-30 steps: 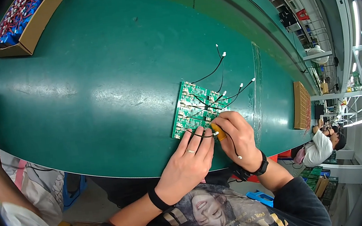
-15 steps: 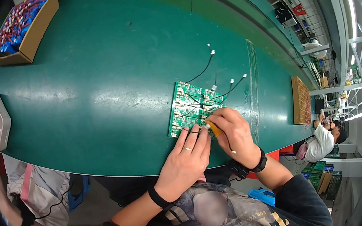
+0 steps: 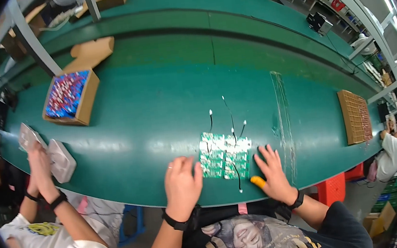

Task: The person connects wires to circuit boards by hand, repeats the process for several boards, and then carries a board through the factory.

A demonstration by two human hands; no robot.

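Note:
A green circuit board panel, split down the middle by a seam, lies flat on the green tabletop. From it rise several short black cables with small white plugs, and one cable hangs over the near edge. Beside the panel's left edge is my left hand, palm down, its fingers extended and slightly blurred, holding nothing. Opposite it, just off the right edge, my right hand has its fingers spread and empty. A yellow finger cot covers its thumb.
At far left stands a cardboard box of blue parts with red wires. Nearer, a co-worker's hands touch white plastic trays. A divided cardboard box sits at the right, short of another person. Clear tape crosses the table.
Both hands have come off the panel, one to each side, and the fingers have opened. The panel looks turned, its cables lying differently. The view has tilted up, showing more of the far table.

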